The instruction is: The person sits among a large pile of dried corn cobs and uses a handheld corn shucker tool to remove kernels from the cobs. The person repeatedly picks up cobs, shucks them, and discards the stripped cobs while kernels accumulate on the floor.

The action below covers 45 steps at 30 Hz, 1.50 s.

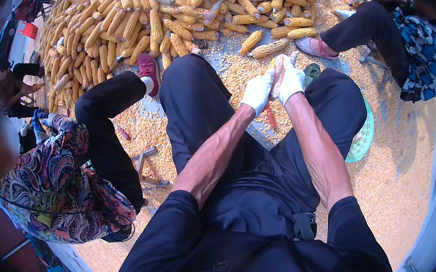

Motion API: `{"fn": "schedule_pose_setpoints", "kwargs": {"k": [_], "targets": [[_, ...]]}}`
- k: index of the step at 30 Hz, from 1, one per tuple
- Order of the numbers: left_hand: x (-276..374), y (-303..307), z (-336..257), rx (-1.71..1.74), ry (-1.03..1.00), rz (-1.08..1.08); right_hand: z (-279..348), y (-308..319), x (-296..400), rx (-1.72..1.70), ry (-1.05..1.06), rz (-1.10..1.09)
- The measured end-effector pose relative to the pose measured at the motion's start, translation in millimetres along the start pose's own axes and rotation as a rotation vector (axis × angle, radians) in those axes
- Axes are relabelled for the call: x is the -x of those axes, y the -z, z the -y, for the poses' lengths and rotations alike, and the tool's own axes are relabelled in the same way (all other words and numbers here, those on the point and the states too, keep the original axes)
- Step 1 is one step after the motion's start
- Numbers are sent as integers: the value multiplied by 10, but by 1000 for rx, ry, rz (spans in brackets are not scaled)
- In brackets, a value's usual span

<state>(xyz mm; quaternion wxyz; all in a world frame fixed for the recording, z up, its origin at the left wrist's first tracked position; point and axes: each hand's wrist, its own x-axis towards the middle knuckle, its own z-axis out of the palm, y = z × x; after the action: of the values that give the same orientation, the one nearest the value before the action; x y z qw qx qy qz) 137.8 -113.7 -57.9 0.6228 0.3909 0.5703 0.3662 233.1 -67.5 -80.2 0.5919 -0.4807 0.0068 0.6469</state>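
My left hand [258,91] and my right hand [290,77], both in white work gloves, are closed around one corn cob [277,77] between my knees. The cob looks largely stripped and reddish, with some yellow near its far end; the fingers hide part of it. Below my hands a red-handled tool [270,116] lies among loose kernels. Just beyond my hands lie a partly stripped cob [269,48] and a yellow ear of corn [251,42].
A large heap of corn ears [170,13] rises ahead. Loose kernels [391,180] cover the ground. Co-workers sit at left [55,172] and right [423,49], with others farther left. A green patterned plastic item [364,134] lies beside my right knee; a stool [147,167] stands at left.
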Motion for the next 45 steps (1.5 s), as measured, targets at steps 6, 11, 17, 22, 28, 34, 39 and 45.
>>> {"fn": "schedule_pose_setpoints", "kwargs": {"k": [6,11,17,22,28,34,39,45], "targets": [[2,-2,-141,100,155,88,34,266,-337,-82,-159,100],[14,170,-129,716,299,400,291,62,-63,-133,-353,173],[50,180,-117,306,227,249,436,12,50,94,4,218],[86,93,-218,-121,97,50,431,-13,71,279,274,173],[16,0,-34,-435,-172,-39,428,217,-269,238,158,3],[19,206,-152,556,302,341,449,79,-40,25,-192,230],[-56,230,-27,718,360,576,480,16,72,49,-47,260],[16,123,-156,561,240,267,420,136,-43,-27,-13,305]]}}
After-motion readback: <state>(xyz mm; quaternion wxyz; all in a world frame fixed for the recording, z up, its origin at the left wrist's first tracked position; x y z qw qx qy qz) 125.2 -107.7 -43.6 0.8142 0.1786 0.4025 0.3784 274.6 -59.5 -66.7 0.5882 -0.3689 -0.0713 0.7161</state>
